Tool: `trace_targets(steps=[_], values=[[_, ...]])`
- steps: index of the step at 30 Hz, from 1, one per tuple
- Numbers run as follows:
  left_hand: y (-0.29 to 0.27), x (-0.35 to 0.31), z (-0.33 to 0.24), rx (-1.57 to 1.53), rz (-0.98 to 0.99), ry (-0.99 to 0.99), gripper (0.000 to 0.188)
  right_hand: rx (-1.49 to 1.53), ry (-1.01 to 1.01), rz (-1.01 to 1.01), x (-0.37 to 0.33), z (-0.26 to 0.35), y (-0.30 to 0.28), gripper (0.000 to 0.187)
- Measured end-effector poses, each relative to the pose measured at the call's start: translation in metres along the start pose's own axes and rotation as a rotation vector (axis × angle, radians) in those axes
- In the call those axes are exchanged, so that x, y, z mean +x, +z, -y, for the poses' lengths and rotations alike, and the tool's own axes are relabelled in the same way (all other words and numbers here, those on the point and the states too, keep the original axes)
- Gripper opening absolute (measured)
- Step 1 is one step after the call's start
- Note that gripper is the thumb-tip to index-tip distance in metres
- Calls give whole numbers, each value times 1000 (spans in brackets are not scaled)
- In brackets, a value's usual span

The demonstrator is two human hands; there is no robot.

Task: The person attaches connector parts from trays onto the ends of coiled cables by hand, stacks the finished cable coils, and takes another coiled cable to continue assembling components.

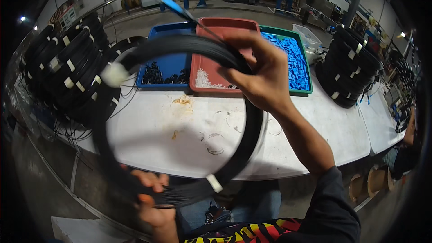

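A large coil of black cable (254, 128) is held up in front of me, tilted above the near edge of the white table. My right hand (263, 69) grips its upper right part, with fingers on top and thumb inside the ring. My left hand (153, 198) is closed round the lower left of the coil. Pale tape (214, 182) binds it at the lower right, and a blurred white patch (115, 74) shows at the upper left. From the top, one cable end with a blue tip (171, 4) sticks up and to the left.
Behind the coil stand a blue tray (157, 29) with black pieces, a red tray (225, 22) with clear pieces, and a green tray (310, 85) with blue pieces. Stacks of taped coils rise at left (67, 69) and right (351, 65). Another person's arm (409, 128) shows far right.
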State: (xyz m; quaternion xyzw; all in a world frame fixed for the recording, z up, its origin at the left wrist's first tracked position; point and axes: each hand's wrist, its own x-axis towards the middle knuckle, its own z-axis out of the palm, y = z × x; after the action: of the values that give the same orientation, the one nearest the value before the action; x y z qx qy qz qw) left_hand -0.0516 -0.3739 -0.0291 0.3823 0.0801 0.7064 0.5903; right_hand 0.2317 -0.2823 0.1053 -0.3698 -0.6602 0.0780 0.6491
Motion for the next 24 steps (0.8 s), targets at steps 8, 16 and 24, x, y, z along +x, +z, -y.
trace_targets(steps=[8, 16, 24], values=[[-5, 48, -47, 457, 54, 599, 77, 93, -385, 180, 58, 69, 13, 44], [-35, 15, -6, 1036, 329, 602, 10, -11, 100, 396, -53, -31, -38, 37], [-8, -17, 25, 902, 682, 680, 45, -335, 192, 544, -142, -19, -114, 81]])
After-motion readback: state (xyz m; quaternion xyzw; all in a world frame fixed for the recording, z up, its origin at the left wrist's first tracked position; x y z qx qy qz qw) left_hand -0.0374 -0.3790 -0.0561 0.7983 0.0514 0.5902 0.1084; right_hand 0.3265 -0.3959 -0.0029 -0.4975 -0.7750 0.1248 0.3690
